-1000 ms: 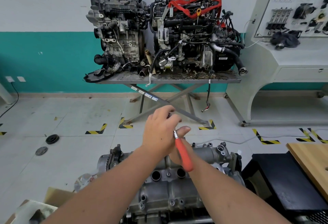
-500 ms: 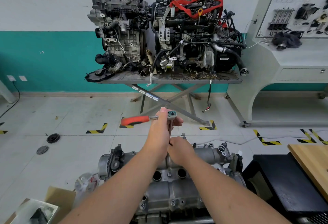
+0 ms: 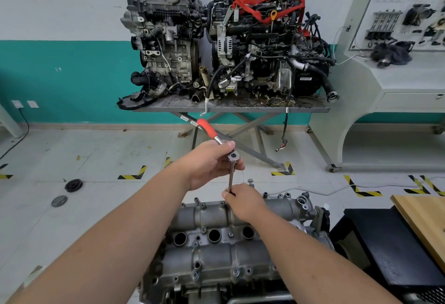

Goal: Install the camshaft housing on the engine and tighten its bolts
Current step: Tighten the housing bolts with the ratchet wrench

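Observation:
The grey metal camshaft housing [image 3: 216, 238] sits on top of the engine at the bottom centre, with three round holes along its middle and small bolts around its edge. My left hand [image 3: 209, 161] grips the head of a ratchet wrench [image 3: 233, 157] whose red handle [image 3: 207, 128] points up and to the left. A chrome extension bar [image 3: 230, 176] runs straight down from the ratchet head. My right hand [image 3: 243, 201] pinches the bar's lower end at the housing's far edge. A loose bolt [image 3: 250, 181] stands just right of that hand.
Two complete engines [image 3: 216, 46] stand on a scissor-lift table [image 3: 231, 108] against the teal wall. A white training console [image 3: 385, 75] is at right. A black stand [image 3: 390, 243] and wooden board [image 3: 426, 222] lie at lower right. Round parts [image 3: 73, 185] lie on the floor at left.
The ratchet's red handle has swung from pointing down toward me, to pointing left, to pointing up-left. My right hand has stayed low on the extension bar.

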`<state>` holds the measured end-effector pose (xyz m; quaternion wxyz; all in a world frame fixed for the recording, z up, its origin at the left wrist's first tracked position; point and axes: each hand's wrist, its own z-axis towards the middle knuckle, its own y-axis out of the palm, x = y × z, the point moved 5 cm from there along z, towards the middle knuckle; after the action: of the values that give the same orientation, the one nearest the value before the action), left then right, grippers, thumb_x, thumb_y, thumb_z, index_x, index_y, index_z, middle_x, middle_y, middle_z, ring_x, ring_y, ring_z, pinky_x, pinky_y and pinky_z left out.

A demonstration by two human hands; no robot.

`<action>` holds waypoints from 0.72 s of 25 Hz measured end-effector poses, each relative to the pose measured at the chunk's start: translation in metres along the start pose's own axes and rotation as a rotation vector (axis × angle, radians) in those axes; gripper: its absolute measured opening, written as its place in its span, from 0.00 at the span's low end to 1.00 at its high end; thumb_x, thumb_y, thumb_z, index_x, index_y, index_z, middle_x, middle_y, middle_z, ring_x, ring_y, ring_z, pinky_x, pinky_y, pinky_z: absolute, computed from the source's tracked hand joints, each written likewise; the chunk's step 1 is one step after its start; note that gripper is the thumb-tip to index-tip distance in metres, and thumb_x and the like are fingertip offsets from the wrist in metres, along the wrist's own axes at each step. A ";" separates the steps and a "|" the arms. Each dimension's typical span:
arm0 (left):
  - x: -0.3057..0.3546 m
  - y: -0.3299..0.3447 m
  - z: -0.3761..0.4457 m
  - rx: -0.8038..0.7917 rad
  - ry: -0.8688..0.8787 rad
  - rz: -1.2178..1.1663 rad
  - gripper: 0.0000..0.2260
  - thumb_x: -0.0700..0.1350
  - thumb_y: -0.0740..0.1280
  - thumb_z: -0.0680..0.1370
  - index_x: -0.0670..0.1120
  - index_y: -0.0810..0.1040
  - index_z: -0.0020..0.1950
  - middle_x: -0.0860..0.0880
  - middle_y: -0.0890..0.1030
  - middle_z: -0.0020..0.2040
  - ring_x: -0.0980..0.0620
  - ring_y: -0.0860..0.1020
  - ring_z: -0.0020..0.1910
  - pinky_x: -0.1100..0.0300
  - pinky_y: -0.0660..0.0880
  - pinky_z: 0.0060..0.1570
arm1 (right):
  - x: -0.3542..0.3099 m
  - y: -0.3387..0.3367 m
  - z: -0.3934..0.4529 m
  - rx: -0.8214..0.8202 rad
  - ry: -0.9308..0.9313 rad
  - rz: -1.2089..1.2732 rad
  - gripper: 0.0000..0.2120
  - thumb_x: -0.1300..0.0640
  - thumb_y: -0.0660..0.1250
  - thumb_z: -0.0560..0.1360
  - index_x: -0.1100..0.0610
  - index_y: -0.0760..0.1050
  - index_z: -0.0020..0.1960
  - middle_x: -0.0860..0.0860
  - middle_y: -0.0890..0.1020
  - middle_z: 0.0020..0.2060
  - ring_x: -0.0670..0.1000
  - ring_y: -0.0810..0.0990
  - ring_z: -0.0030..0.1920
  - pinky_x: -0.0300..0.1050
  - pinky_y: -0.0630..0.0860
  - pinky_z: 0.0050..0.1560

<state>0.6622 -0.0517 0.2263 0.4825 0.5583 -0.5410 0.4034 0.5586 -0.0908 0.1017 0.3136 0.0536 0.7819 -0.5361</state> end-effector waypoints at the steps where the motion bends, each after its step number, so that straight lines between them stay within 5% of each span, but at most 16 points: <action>1: 0.003 0.000 0.002 0.018 -0.009 0.059 0.13 0.47 0.57 0.85 0.45 0.72 0.43 0.47 0.82 0.37 0.48 0.83 0.45 0.54 0.76 0.53 | 0.001 0.000 0.000 -0.001 0.003 -0.002 0.19 0.44 0.60 0.80 0.52 0.71 0.34 0.50 0.79 0.36 0.56 0.77 0.42 0.46 0.69 0.41; 7: 0.006 0.009 0.005 0.089 -0.066 0.284 0.08 0.51 0.55 0.83 0.50 0.69 0.48 0.51 0.78 0.33 0.52 0.78 0.37 0.53 0.69 0.42 | -0.002 -0.001 -0.002 0.012 -0.012 -0.009 0.19 0.45 0.60 0.80 0.51 0.69 0.32 0.50 0.77 0.36 0.55 0.76 0.42 0.45 0.67 0.42; 18: -0.003 0.013 0.002 0.124 -0.041 0.061 0.10 0.53 0.57 0.84 0.48 0.69 0.48 0.50 0.75 0.33 0.51 0.72 0.33 0.56 0.69 0.38 | -0.015 -0.011 -0.003 0.072 -0.108 -0.140 0.12 0.52 0.61 0.81 0.56 0.70 0.41 0.55 0.80 0.42 0.57 0.77 0.46 0.45 0.66 0.43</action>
<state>0.6489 -0.0527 0.2241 0.4231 0.5785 -0.5416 0.4393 0.5649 -0.0888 0.1196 0.3147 -0.0191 0.7461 -0.5865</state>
